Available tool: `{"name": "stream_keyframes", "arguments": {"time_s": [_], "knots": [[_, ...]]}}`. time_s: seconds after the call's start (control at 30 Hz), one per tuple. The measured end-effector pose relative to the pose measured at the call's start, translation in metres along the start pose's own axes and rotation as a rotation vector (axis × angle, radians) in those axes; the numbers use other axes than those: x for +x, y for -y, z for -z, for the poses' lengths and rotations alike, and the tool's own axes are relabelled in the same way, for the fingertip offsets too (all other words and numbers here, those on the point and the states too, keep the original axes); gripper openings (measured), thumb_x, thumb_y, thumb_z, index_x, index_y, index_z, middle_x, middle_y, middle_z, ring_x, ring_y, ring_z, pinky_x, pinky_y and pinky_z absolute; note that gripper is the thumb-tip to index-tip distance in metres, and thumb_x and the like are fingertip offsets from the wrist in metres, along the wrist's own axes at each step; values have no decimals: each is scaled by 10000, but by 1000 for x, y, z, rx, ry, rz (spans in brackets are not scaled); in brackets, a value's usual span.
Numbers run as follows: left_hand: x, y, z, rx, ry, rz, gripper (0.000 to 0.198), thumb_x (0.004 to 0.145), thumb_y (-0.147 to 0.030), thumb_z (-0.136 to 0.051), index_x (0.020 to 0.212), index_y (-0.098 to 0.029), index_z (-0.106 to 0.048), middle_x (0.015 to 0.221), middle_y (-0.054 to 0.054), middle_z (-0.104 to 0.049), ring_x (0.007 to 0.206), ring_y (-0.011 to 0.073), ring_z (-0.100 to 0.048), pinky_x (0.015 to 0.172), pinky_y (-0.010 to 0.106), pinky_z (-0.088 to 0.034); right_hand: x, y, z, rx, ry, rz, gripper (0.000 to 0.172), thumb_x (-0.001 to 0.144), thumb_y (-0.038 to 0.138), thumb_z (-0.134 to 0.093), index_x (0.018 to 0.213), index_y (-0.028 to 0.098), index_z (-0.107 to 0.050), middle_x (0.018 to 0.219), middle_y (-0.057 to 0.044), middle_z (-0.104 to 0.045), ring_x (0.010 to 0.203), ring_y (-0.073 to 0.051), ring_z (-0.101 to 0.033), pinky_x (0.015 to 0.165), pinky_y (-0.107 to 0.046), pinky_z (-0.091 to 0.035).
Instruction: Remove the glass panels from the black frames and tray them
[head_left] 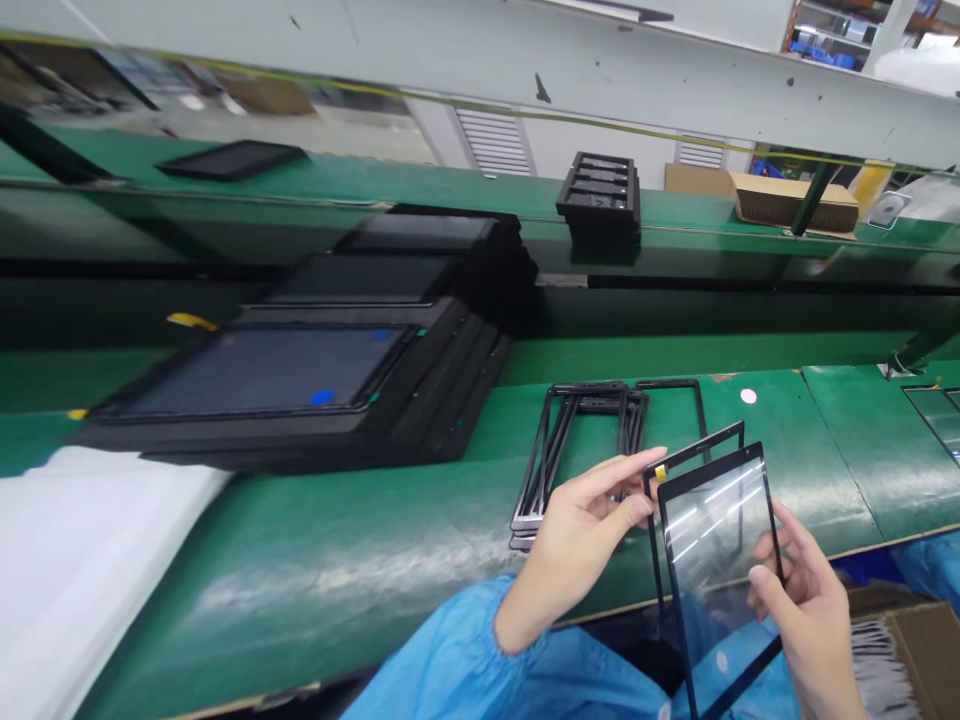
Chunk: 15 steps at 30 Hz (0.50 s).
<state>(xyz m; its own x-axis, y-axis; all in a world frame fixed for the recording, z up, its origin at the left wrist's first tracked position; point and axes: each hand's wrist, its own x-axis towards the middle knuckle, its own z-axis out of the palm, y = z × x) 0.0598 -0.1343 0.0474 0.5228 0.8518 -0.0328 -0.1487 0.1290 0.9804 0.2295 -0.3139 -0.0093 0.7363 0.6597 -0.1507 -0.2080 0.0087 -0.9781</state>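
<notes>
My left hand pinches the left edge of a thin black rectangular frame between thumb and fingers. In front of that frame, my right hand grips a clear glass panel with a black border, its thumb on the near face and fingers behind. The panel and frame are tilted upright and overlap; whether they touch, I cannot tell. A small yellow tab shows near the frame's upper left corner. Beyond my left hand lies a loose pile of similar black frames, with another frame beside it.
Black trays holding dark screens are stacked on the green bench. White sheeting covers the left front. Small black trays and a cardboard box stand on the back shelf. Another panel lies at right.
</notes>
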Motion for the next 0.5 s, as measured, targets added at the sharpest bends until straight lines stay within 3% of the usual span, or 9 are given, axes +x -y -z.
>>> {"name": "stream_keyframes", "arguments": {"time_s": [0.3, 0.5], "knots": [[0, 7, 1, -90, 77, 118, 442, 804, -273, -897, 1240, -220, -847, 827, 41, -756, 706, 148, -680, 613, 215, -599, -1, -6, 2, -99, -15, 87, 632, 893, 352, -864, 1485, 270, -658, 970, -33, -729, 676, -132, -652, 588, -231, -602], [-1, 15, 1, -135, 74, 152, 500, 803, -353, -922, 1267, -189, -833, 835, 56, -764, 710, 149, -684, 625, 220, -594, -3, -7, 1, -136, 2, 63, 608, 910, 352, -847, 1483, 268, -660, 986, -34, -723, 702, -134, -664, 601, -228, -610]]}}
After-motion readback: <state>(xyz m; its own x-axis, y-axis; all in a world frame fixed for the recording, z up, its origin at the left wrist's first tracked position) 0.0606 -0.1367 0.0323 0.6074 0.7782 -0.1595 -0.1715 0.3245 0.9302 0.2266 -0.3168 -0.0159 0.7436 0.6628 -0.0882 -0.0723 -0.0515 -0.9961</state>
